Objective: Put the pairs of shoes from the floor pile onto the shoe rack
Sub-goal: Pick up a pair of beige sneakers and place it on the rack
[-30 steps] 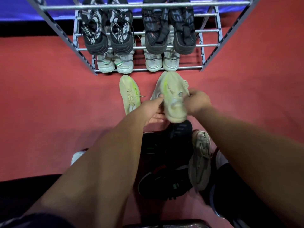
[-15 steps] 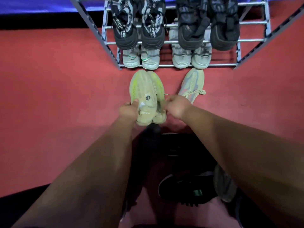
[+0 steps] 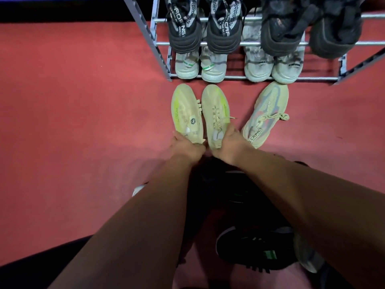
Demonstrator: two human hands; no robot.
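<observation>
Two pale yellow-green sneakers lie side by side, toes toward the rack. My left hand (image 3: 186,147) grips the heel of the left sneaker (image 3: 184,110). My right hand (image 3: 228,146) grips the heel of the right sneaker (image 3: 215,113). A beige sneaker with pink and grey panels (image 3: 268,113) lies alone on the red floor just right of them. The metal shoe rack (image 3: 229,77) stands ahead, holding two dark pairs on an upper tier and two grey pairs on the lowest tier. Below my arms lies the floor pile with a black sneaker (image 3: 256,250).
Red carpet (image 3: 73,122) spreads to the left and right of the rack. A grey shoe (image 3: 308,255) peeks out beside the black one under my right forearm. A white object (image 3: 138,189) shows by my left forearm. A dark edge (image 3: 31,270) sits at the bottom left.
One second ago both hands held the beige sneaker; it now lies by the rack. The two yellow-green sneakers, held pressed together half a second ago, are now side by side, one in each hand.
</observation>
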